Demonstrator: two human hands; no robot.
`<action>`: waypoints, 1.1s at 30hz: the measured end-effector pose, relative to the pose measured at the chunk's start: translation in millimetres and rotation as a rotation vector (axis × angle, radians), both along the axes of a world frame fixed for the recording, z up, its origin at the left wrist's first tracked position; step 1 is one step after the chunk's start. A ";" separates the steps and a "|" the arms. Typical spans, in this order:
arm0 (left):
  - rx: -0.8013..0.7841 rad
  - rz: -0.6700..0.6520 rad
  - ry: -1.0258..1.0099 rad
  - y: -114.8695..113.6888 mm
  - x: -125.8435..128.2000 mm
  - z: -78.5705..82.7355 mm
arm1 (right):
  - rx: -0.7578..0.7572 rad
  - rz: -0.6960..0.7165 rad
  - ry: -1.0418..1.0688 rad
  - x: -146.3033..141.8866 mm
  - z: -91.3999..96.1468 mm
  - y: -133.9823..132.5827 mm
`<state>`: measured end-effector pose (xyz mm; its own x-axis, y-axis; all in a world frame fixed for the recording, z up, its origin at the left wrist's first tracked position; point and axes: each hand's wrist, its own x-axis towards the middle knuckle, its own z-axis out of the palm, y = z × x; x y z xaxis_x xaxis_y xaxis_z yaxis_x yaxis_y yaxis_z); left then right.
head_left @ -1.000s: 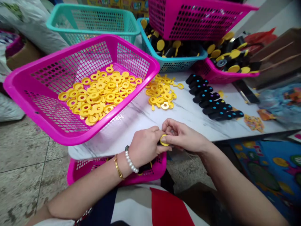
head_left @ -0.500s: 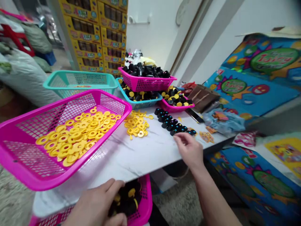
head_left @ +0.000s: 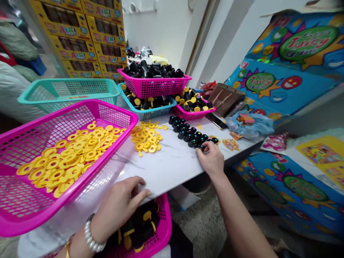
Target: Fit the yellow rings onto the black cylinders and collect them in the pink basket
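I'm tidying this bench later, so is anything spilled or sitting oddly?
Yes. Loose yellow plastic rings lie heaped on the white marbled tabletop, outside the big pink mesh basket, which overhangs the table's left edge. Small orange scraps are scattered near the right hand.

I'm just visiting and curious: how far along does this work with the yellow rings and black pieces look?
Done: black-and-yellow pieces already lie in the pink basket under the table edge. In hand: the right hand touches the near end of the row of black pieces on the table; the left hand rests at the table edge, holding nothing visible. Left: many yellow rings loose on the table and a large pink basket with more.
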<state>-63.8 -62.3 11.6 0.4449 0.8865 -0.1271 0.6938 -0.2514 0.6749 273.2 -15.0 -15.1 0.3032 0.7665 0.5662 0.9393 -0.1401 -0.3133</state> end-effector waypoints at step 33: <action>0.174 0.263 -0.269 1.2 -10.3 -12.7 | -0.058 0.801 0.791 -137.6 22.0 65.6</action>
<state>-74.1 -61.0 -1.1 0.1968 0.9725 0.1247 0.5543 -0.2153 0.8040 135.7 50.6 6.9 -0.0300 0.9202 0.3904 0.3048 0.3804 -0.8732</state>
